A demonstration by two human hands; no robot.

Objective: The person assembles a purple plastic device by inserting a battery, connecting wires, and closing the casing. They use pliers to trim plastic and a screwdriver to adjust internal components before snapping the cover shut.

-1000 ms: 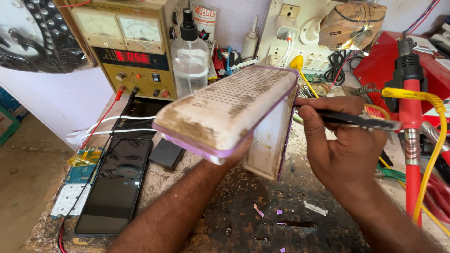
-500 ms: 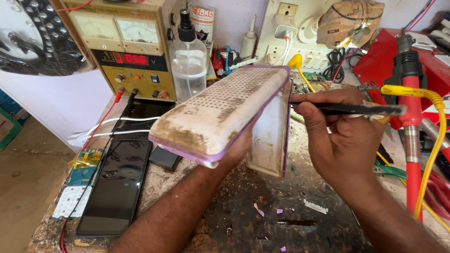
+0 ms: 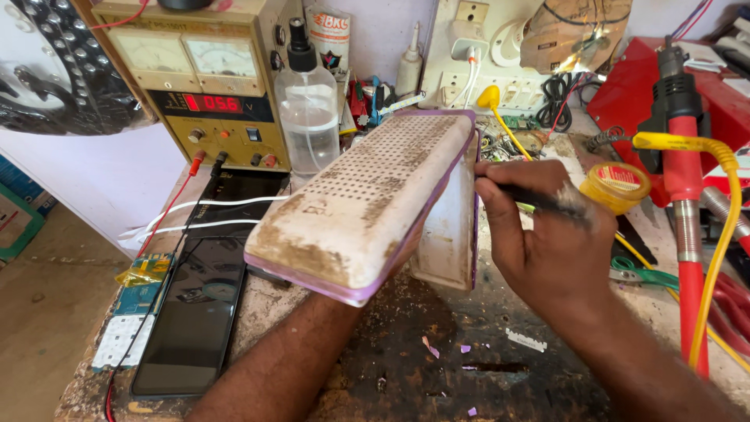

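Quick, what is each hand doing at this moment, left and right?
Left hand: hidden behind the dirty white perforated case it props up; grip cannot be told.
Right hand: closed on a thin dark tool.

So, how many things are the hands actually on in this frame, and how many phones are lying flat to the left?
White perforated casing with purple edge, held up from beneath by the left hand: 1
Dark slim tool, gripped by the right hand: 1
Black-screened phones flat on the bench: 2
Total: 4
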